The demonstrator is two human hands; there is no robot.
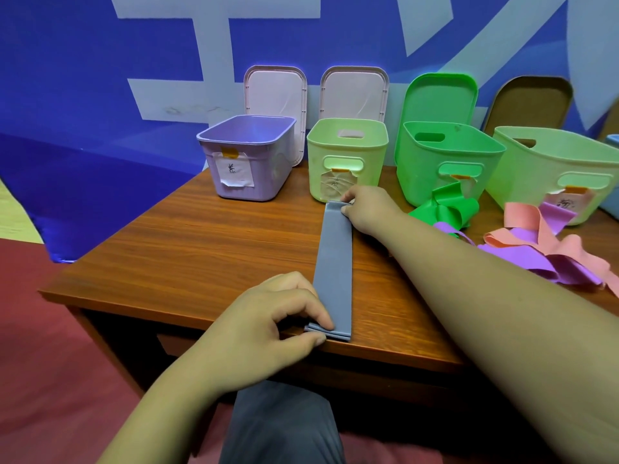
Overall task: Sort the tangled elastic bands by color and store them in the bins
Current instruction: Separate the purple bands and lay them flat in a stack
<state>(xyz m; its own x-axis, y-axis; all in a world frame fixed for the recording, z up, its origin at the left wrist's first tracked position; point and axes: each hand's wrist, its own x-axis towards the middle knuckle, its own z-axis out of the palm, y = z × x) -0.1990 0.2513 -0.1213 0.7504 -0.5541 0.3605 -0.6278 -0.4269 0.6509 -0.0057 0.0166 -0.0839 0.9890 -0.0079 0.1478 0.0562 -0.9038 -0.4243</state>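
Observation:
A grey elastic band [335, 259] lies flat and stretched lengthwise on the wooden table [187, 242]. My left hand [268, 326] pinches its near end at the table's front edge. My right hand [365, 209] pinches its far end, just in front of the pale green bin [346, 159]. A purple bin [248, 155] stands to the left, a bright green bin [442, 162] and a second pale green bin [552, 169] to the right. Tangled green [445, 209], purple [549, 262] and pink bands [536, 229] lie on the right.
Four lids lean against the blue wall behind the bins: two pink [274, 92], one green [442, 95], one brown [532, 102]. Each bin carries a taped paper label. The table's left half is bare wood. A red floor lies below.

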